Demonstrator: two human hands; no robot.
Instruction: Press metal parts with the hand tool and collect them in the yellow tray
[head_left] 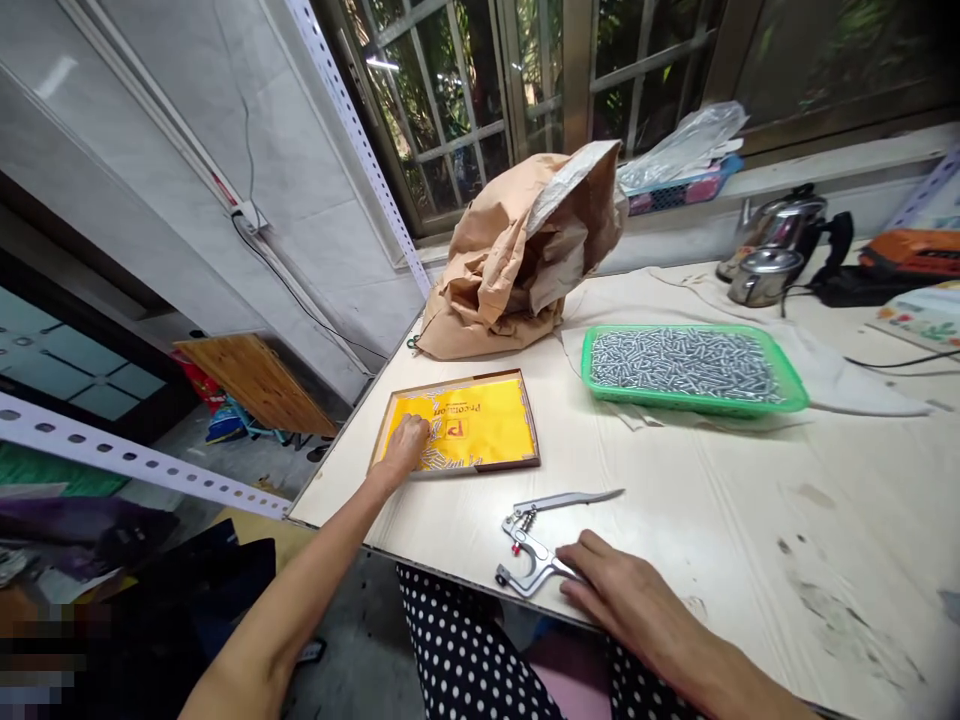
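Observation:
My left hand (pixel 406 445) reaches into a shallow yellow-lined tray (pixel 487 425) at the table's near left, its fingers curled down onto small silvery metal pieces (pixel 439 460) scattered there. My right hand (pixel 622 590) rests at the table's front edge, its fingers lying over the lower handle of a metal hand press tool (pixel 536 545) that lies flat on the table. The tool's upper lever points right, free of the hand. A green tray (pixel 791 385) holds many small metal parts.
A crumpled brown paper sack (pixel 510 260) stands behind the yellow tray. Kettles (pixel 772 250), an orange tool (pixel 911 250) and cables sit at the far right. White cloth lies under the green tray. A perforated metal rail (pixel 135 460) crosses at the left.

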